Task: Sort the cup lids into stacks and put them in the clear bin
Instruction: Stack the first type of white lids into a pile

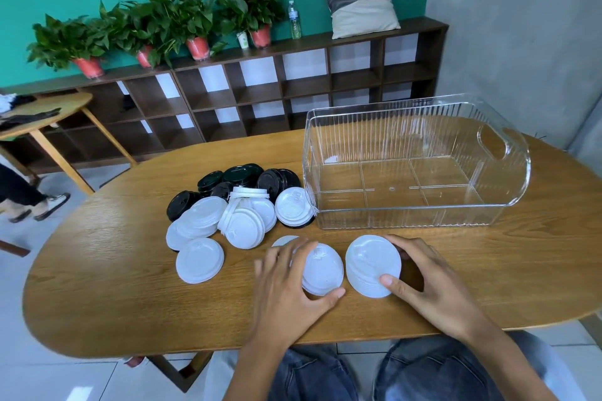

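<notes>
Well left of both hands, across a gap of tiled floor, a second small table (42, 107) holds dark clutter, and someone's legs and shoes (39, 205) show beside it. Up and to the left of the left hand lies the unsorted heap: black lids (228, 179) at the back, white lids (228, 221) tumbled in front, and a single white lid (199, 260) lying flat and apart, nearest the hand. The left hand (286, 283) curls around a short white stack (322, 270), fingers over the far edge and thumb at the near rim. Just beside it, not quite touching, the right hand (433, 283) grips a taller white stack (373, 265), thumb on the front edge and fingers round the back. Beyond the right hand stands the clear bin (413, 166), with no lids in it yet and a ribbed wall close to the heap. The likely trouble, as I judge it: the lids look light and slippery, so merging or lifting these stacks with a loose side grip could let the lower ones fan out or drop; and a stack carried low could catch on the bin's near rim. All this rests on a rounded wooden table (114, 286); behind it a dark cubby shelf (260, 91) carries potted plants (163, 19), a water bottle (294, 19) and a cushion (361, 3) against a teal wall.
</notes>
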`<act>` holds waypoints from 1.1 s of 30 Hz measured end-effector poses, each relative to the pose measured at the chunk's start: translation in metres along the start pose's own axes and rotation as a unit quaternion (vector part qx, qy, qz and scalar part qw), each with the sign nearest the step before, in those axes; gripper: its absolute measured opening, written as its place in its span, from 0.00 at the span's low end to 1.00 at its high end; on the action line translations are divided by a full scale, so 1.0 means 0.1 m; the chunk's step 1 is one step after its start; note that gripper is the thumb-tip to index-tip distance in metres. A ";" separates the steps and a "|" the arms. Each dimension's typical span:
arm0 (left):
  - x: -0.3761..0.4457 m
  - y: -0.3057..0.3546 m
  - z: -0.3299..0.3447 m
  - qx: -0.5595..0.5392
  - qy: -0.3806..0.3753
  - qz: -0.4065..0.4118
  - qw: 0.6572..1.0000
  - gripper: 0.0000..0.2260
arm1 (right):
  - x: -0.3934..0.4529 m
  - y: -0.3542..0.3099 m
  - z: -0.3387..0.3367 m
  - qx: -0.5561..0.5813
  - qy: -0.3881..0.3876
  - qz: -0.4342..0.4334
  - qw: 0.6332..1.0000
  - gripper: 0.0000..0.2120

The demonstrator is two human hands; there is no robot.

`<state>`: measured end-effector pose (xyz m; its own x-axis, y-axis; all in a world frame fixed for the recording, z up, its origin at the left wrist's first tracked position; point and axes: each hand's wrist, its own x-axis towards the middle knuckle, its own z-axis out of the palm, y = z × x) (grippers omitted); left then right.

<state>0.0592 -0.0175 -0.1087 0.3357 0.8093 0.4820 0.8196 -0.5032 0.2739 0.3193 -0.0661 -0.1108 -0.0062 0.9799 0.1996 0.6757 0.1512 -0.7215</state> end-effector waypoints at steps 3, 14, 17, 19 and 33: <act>0.00 0.02 -0.02 0.014 -0.016 0.003 1.000 0.33 | -0.01 0.00 0.00 0.037 0.015 0.004 0.999 0.30; 0.01 -0.02 0.01 0.023 -0.012 -0.016 1.000 0.39 | 0.00 0.04 0.02 0.073 0.037 -0.001 0.997 0.29; 0.02 -0.02 0.02 0.023 -0.026 -0.016 0.999 0.41 | 0.00 0.03 0.02 0.070 0.035 -0.004 0.997 0.29; 0.01 -0.02 0.02 0.017 -0.042 -0.003 0.999 0.41 | -0.01 0.02 0.01 0.070 0.036 -0.003 0.997 0.29; -0.01 -0.02 0.00 -0.005 -0.019 -0.006 1.000 0.39 | 0.00 0.03 0.01 0.068 0.033 0.007 0.997 0.30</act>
<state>0.0572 -0.0172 -0.1100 0.3437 0.8259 0.4470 0.8185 -0.4968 0.2885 0.3208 -0.0657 -0.1135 0.0550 0.9720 0.2285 0.5692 0.1575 -0.8070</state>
